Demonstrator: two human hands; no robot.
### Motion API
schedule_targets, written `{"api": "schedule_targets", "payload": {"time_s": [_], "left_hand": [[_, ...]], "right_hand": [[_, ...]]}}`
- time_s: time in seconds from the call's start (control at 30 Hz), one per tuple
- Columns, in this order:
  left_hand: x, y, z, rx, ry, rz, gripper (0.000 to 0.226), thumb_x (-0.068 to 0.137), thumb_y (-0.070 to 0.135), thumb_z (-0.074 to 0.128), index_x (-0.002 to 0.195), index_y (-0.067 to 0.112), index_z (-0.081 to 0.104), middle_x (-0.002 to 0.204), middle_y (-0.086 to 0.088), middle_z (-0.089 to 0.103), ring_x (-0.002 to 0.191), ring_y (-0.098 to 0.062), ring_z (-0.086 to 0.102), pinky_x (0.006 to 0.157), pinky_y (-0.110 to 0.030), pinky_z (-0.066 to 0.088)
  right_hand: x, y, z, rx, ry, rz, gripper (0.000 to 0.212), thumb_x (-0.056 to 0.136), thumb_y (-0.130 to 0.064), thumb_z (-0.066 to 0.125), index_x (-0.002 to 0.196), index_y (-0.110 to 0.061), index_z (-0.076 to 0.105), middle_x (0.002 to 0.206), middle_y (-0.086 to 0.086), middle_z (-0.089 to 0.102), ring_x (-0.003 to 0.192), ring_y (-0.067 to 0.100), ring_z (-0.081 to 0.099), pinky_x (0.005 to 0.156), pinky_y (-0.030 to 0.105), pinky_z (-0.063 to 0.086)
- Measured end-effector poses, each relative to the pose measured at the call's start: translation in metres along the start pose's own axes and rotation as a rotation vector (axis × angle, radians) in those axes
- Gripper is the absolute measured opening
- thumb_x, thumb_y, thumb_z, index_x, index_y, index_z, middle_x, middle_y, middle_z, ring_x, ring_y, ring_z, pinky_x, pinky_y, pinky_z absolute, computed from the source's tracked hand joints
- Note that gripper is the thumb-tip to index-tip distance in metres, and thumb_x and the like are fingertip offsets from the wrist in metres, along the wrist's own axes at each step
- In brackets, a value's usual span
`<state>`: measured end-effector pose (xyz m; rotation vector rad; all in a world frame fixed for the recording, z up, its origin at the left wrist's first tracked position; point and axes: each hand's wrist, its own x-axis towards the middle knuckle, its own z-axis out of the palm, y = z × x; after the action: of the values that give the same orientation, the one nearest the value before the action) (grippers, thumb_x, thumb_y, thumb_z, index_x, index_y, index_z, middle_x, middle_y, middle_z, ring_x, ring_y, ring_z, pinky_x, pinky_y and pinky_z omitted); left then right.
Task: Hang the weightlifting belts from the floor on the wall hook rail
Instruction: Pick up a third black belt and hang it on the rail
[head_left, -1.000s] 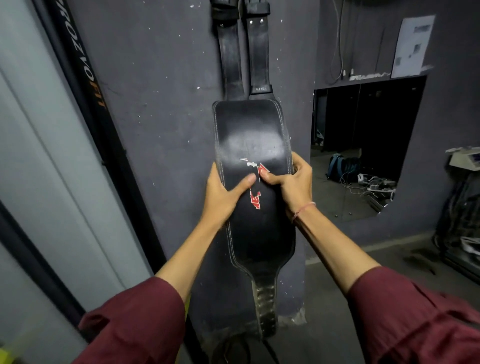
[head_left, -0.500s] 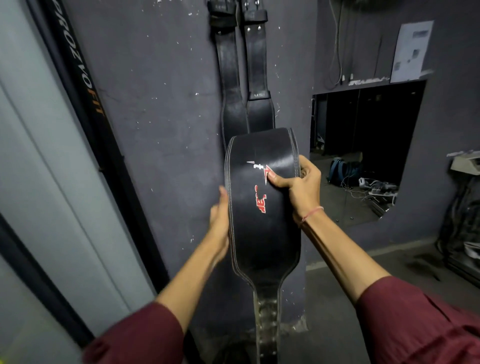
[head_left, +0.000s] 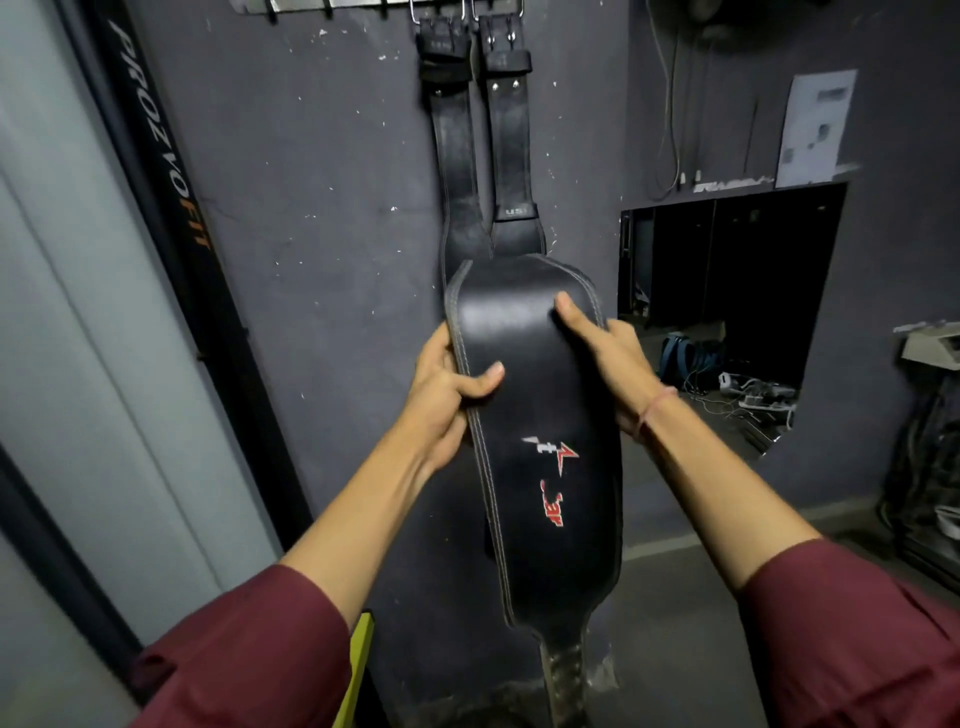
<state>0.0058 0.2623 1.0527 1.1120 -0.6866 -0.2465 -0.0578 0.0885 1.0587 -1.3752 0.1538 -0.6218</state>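
I hold a wide black leather weightlifting belt (head_left: 540, 467) with a red and white logo upright in front of the dark wall. My left hand (head_left: 447, 395) grips its left edge, thumb across the front. My right hand (head_left: 608, 358) holds its right edge near the top, thumb pressed on the face. The belt's narrow perforated end hangs down toward the floor. Two more black belts (head_left: 506, 145) hang by their buckles from the metal hook rail (head_left: 332, 5) at the top of the frame, directly behind the held belt.
A black upright post marked PROZVOFIT (head_left: 171, 171) leans at the left beside a pale panel. A wall opening (head_left: 727, 291) on the right shows a bag and cables on a floor. Equipment (head_left: 930, 457) stands at the far right. Several rail hooks left of the hung belts are bare.
Both hands have shifted up the belt toward its upper end, so the logo now sits below them. The view has tilted up, revealing the hook rail.
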Motion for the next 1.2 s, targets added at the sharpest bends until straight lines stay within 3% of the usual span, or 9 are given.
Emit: {"api": "schedule_targets", "payload": {"time_s": [0.1,0.2,0.4,0.5,0.63,0.8,0.9,1.07,1.2], "left_hand": [[-0.014,0.0,-0.001,-0.006,-0.032,-0.081,0.061,0.073,-0.024,0.055,0.124,0.009,0.06,0.116,-0.011,0.071,0.111,-0.027,0.067,0.095,-0.039,0.054],[-0.015,0.007,-0.012,-0.247,-0.15,-0.32,0.045,0.094,0.029,0.055,0.13,0.003,0.06,0.13,-0.021,0.062,0.122,-0.034,0.06,0.109,-0.049,0.042],[0.005,0.005,-0.03,-0.429,-0.158,-0.487,0.126,0.059,0.098,0.029,0.13,-0.002,0.057,0.136,-0.028,0.055,0.127,-0.043,0.052,0.115,-0.057,0.03],[0.024,0.001,-0.022,-0.363,0.06,-0.558,0.109,0.078,0.087,0.025,0.12,-0.007,0.059,0.121,-0.03,0.063,0.11,-0.042,0.061,0.1,-0.052,0.045],[0.033,-0.009,-0.006,-0.183,0.261,-0.572,0.036,0.095,0.027,0.046,0.12,0.005,0.059,0.115,-0.016,0.065,0.09,-0.029,0.064,0.078,-0.038,0.052],[0.033,-0.002,0.004,-0.234,0.263,-0.443,0.035,0.093,0.034,0.055,0.11,0.005,0.067,0.095,-0.014,0.072,0.077,-0.027,0.07,0.075,-0.039,0.057],[0.033,-0.008,0.015,-0.113,0.25,-0.282,0.05,0.091,0.044,0.062,0.122,0.005,0.061,0.115,-0.024,0.069,0.094,-0.033,0.071,0.085,-0.054,0.057],[0.024,-0.025,0.035,0.009,0.146,0.016,0.043,0.093,0.035,0.059,0.128,0.011,0.057,0.129,-0.012,0.064,0.126,-0.031,0.057,0.11,-0.053,0.04],[0.014,-0.031,0.044,0.101,0.096,0.049,0.035,0.101,0.025,0.05,0.128,0.005,0.057,0.126,-0.015,0.066,0.121,-0.03,0.061,0.107,-0.052,0.044]], "right_hand": [[0.006,-0.02,0.004,0.062,-0.125,-0.071,0.042,0.08,-0.019,0.078,0.114,0.002,0.067,0.105,0.016,0.073,0.091,0.024,0.072,0.084,0.035,0.058],[-0.006,-0.013,0.013,0.034,-0.163,-0.216,0.038,0.072,0.009,0.075,0.109,0.004,0.068,0.097,0.015,0.072,0.086,0.022,0.069,0.078,0.031,0.057],[-0.029,0.014,0.006,0.11,-0.199,-0.235,0.052,0.066,0.017,0.074,0.115,-0.001,0.07,0.104,0.017,0.074,0.094,0.025,0.071,0.081,0.034,0.058],[-0.039,0.022,0.001,0.089,-0.229,-0.205,0.055,0.064,0.019,0.074,0.116,0.003,0.068,0.109,0.024,0.071,0.096,0.029,0.07,0.085,0.039,0.058],[-0.054,0.036,-0.014,0.061,-0.252,-0.162,0.054,0.064,0.023,0.071,0.114,0.004,0.069,0.109,0.026,0.071,0.095,0.029,0.07,0.084,0.039,0.058],[-0.067,0.073,-0.038,-0.062,-0.274,-0.009,0.046,0.061,0.025,0.072,0.104,0.008,0.071,0.1,0.027,0.072,0.088,0.033,0.07,0.073,0.035,0.061],[-0.071,0.093,-0.04,-0.08,-0.218,0.054,0.024,0.065,0.021,0.074,0.088,0.013,0.07,0.082,0.02,0.074,0.078,0.028,0.069,0.066,0.03,0.058],[-0.057,0.061,-0.014,-0.115,-0.193,-0.129,0.033,0.087,-0.003,0.068,0.061,-0.012,0.05,0.057,0.004,0.036,0.057,0.011,0.035,0.054,0.021,0.032],[-0.025,0.011,0.009,-0.031,0.001,-0.3,0.022,0.09,-0.007,0.063,0.07,-0.001,0.058,0.058,0.004,0.049,0.057,0.014,0.046,0.057,0.022,0.04]]}}
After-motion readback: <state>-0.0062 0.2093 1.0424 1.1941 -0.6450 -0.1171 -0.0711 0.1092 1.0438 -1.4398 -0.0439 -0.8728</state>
